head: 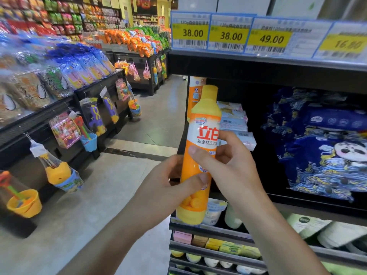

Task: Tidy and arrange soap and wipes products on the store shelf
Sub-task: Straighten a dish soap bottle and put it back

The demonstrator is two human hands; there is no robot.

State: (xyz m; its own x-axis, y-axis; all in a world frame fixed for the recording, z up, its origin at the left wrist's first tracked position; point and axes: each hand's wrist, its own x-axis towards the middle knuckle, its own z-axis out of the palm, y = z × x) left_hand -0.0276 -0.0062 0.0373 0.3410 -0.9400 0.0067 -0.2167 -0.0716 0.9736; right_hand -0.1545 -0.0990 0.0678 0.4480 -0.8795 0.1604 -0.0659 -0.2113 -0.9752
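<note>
An orange and yellow dish soap bottle (pixel 202 135) with a yellow cap is held upright in front of the shelf's left end. My left hand (pixel 170 185) grips its lower half, thumb across the front. My right hand (pixel 228 161) grips its middle from the right, thumb on the label. Behind it a second orange bottle (pixel 195 92) stands on the shelf. Stacked pale wipes packs (pixel 234 120) lie just right of the bottles. Soap bars (pixel 224 245) in pink, tan and yellow-green line a lower shelf.
Blue patterned packs (pixel 321 145) fill the right of the same shelf. Yellow price tags (pixel 230 34) run along the shelf edge above. White bottles (pixel 214 213) and paper rolls (pixel 327 233) sit one shelf down. A snack and toy display (pixel 65 108) lines the aisle at left.
</note>
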